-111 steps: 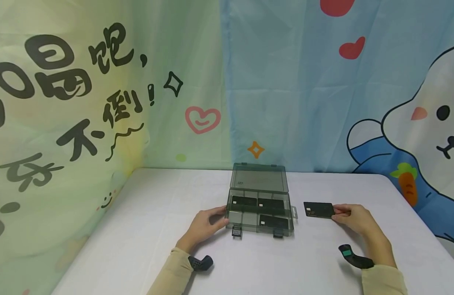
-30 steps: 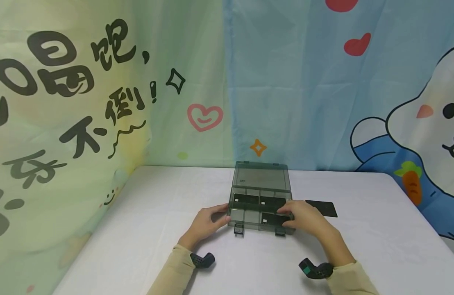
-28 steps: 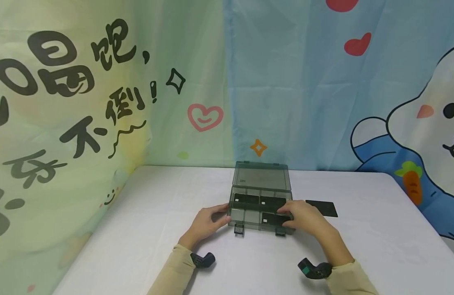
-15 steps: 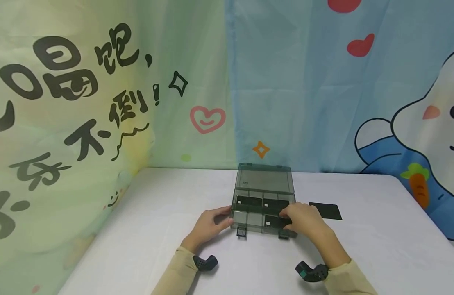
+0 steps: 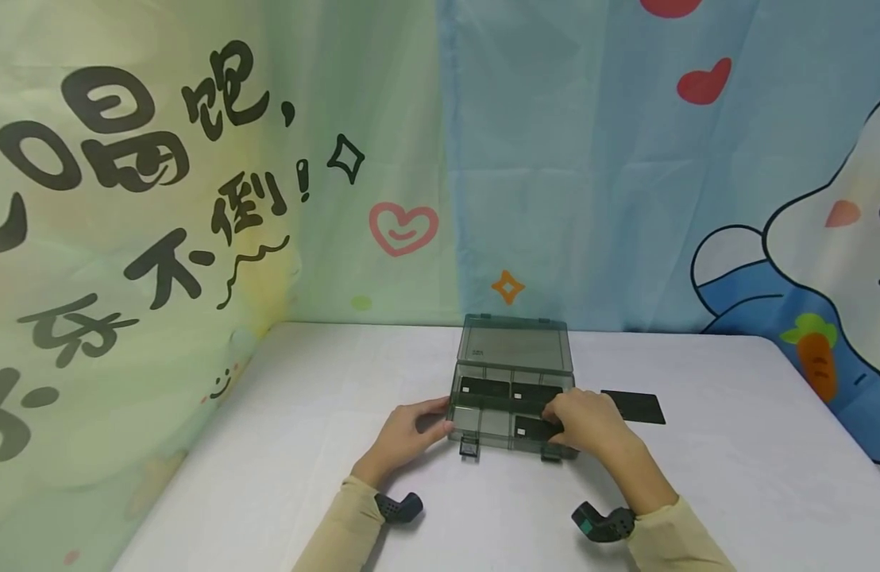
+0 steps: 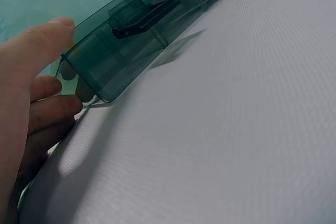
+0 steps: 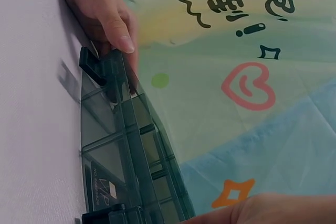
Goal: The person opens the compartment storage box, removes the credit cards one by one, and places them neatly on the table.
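Note:
A translucent dark green divided box (image 5: 515, 351) stands open on the table, its lid tilted back. My left hand (image 5: 404, 442) grips its left end; in the left wrist view this hand (image 6: 37, 72) has the thumb at the top edge and fingers against the end wall. My right hand (image 5: 599, 425) reaches over the box's right edge, fingers and thumb curled round the right end of a black card (image 5: 534, 429) in the front right compartment. Its fingertips are partly hidden. VIP lettering shows on a card (image 7: 102, 186) through the front wall.
Two black cards, one at left (image 5: 484, 388) and one at right (image 5: 536, 396), lie in the back compartments. Another black card (image 5: 636, 407) lies on the white table (image 5: 483, 516) right of the box, partly behind my right hand. Printed cloth (image 5: 519, 159) hangs behind.
My right hand has let go of the card on the table and moved left to the box's front right compartment. It has barely moved in the last second. The left hand stays on the box.

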{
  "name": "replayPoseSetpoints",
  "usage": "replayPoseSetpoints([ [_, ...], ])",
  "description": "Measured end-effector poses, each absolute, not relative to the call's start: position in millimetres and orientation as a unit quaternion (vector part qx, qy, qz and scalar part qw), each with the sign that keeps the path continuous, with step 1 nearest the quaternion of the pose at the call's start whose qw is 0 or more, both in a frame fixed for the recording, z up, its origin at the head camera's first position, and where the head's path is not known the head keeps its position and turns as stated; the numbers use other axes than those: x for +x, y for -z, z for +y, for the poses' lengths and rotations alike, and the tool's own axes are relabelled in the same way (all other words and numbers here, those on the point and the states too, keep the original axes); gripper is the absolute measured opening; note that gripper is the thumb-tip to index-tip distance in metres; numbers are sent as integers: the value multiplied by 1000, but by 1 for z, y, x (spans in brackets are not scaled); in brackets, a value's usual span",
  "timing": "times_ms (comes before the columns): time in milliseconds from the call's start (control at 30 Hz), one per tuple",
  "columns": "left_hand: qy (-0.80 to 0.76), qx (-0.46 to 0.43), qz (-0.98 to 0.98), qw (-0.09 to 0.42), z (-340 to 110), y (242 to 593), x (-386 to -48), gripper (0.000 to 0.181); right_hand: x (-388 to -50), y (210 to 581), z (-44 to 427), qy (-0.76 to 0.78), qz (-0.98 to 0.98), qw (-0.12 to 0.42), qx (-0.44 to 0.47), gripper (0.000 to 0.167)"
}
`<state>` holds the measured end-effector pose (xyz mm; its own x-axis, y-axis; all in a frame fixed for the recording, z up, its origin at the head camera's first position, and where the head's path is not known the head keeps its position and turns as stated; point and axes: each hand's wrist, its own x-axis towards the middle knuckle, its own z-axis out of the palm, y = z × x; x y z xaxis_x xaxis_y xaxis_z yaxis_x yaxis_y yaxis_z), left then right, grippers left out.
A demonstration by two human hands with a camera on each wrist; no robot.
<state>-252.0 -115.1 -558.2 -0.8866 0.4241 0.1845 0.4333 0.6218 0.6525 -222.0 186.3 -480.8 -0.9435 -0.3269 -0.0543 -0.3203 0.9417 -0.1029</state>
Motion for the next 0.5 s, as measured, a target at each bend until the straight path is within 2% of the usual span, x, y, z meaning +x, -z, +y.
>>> replayPoseSetpoints([
  [500, 370, -242, -897, 9, -115, 558, -251, 56, -221, 483, 191, 86, 981, 45, -166, 33],
])
